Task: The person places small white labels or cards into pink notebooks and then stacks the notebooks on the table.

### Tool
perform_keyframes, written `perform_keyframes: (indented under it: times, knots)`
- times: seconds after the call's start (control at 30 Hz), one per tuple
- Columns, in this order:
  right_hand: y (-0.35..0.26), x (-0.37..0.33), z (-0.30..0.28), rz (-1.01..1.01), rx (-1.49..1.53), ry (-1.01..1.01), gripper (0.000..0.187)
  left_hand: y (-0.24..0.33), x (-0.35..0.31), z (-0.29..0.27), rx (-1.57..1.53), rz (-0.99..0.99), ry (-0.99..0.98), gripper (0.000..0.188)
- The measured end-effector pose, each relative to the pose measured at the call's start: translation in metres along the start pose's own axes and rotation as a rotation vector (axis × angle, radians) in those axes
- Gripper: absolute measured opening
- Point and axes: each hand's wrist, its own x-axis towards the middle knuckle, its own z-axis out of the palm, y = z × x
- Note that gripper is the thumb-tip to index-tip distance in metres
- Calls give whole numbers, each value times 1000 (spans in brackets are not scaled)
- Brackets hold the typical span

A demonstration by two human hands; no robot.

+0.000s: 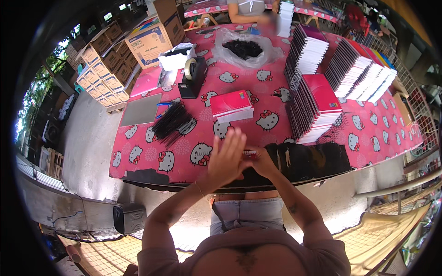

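Observation:
At the near edge of the table, my left hand [226,158] is stretched flat with its fingers extended. Beside it, my right hand [262,162] is curled around a red notebook [250,154], mostly covered by both hands; a red and pale edge peeks out between them. Just beyond lies a small pile of red-covered notebooks [231,102] with white pages. To its left sits a heap of black binding coils [172,123], with a blue-handled tool [163,104] next to it. On the right rises a stack of red notebooks with black coils [317,108].
A black tape dispenser [193,79], a clear bag of black coils [244,49] and a grey board [141,110] lie on the pink tablecloth [271,87]. More notebook stacks [361,71] stand far right. Cartons [152,43] are left. Across the table sits another person [246,13].

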Motion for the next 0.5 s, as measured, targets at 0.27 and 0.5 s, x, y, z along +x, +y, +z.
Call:
perform_keyframes:
  times: [0.27,0.5]
  knots:
    - [7,1,-3,32,-38,-16,34,3,-2,-4,85,17,-21,83]
    - [4,2,-1,22,-129,18,33,15,-25,21,-41,37,22,88]
